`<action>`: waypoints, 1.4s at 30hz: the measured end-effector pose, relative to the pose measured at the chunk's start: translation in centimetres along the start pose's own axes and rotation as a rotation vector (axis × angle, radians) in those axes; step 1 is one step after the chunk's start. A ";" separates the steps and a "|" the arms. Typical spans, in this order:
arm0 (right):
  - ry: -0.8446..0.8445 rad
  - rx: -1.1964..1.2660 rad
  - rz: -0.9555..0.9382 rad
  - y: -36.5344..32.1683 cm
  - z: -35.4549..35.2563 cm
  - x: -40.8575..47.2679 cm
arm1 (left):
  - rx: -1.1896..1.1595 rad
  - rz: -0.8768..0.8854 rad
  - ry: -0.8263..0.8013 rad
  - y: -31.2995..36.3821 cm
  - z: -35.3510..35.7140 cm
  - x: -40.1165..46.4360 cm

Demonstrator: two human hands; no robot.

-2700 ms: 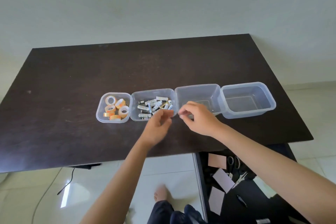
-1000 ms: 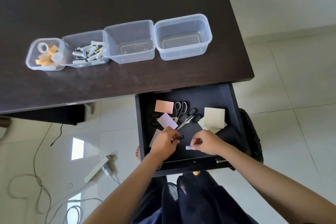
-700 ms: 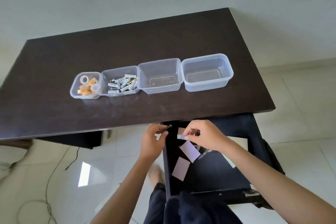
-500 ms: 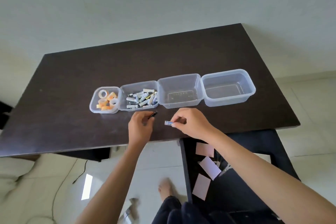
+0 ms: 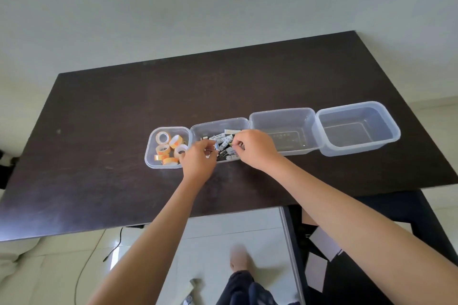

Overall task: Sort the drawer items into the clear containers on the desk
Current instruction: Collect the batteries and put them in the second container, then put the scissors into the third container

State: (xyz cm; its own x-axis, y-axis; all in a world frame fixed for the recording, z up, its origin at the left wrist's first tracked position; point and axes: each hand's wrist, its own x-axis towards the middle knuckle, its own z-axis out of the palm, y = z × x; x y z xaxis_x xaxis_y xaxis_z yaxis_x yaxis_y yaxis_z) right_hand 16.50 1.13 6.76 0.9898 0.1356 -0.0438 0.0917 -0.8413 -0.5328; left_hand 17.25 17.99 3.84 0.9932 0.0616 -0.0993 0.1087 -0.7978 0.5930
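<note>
Four clear containers stand in a row on the dark desk (image 5: pixel 99 119). The leftmost container (image 5: pixel 150 156) holds tape rolls (image 5: pixel 171 147). The second container (image 5: pixel 220 122) holds several small batteries (image 5: pixel 223 140). The third container (image 5: pixel 282 112) and the fourth container (image 5: pixel 357 106) hold nothing. Both hands are over the battery container. My left hand (image 5: pixel 198 160) pinches a small dark battery at its front left. My right hand (image 5: pixel 256 148) pinches a small white battery above the pile. The fingers hide most of both batteries.
The open dark drawer (image 5: pixel 386 208) sticks out under the desk's front right edge, with pale paper notes (image 5: pixel 324 245) in it. A cable (image 5: pixel 94 257) lies on the tiled floor at the left. My foot (image 5: pixel 239 259) and dark trouser legs are below.
Both hands came up from the drawer, each with a battery, crossed the desk's front edge and now sit over the second container. The view tilted up from the drawer to the desk.
</note>
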 end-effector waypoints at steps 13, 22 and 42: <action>0.293 0.057 -0.169 6.8 -3.0 -9.1 | -0.271 0.348 0.155 2.1 4.6 -8.8; 0.164 0.033 -0.010 18.3 -3.6 -22.0 | -0.269 0.305 -0.097 6.4 13.9 -18.5; -0.528 -0.269 0.024 29.8 0.8 -24.7 | 0.190 -0.181 -0.480 8.2 25.7 -22.4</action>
State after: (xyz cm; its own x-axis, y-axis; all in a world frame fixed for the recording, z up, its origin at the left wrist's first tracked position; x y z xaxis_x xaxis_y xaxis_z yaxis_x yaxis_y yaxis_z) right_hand -5.27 -26.84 -8.72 0.8100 0.2986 -0.5047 0.1624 -0.9412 -0.2962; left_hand -5.24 -5.34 -9.65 0.8232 -0.0372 -0.5666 0.2227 -0.8968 0.3824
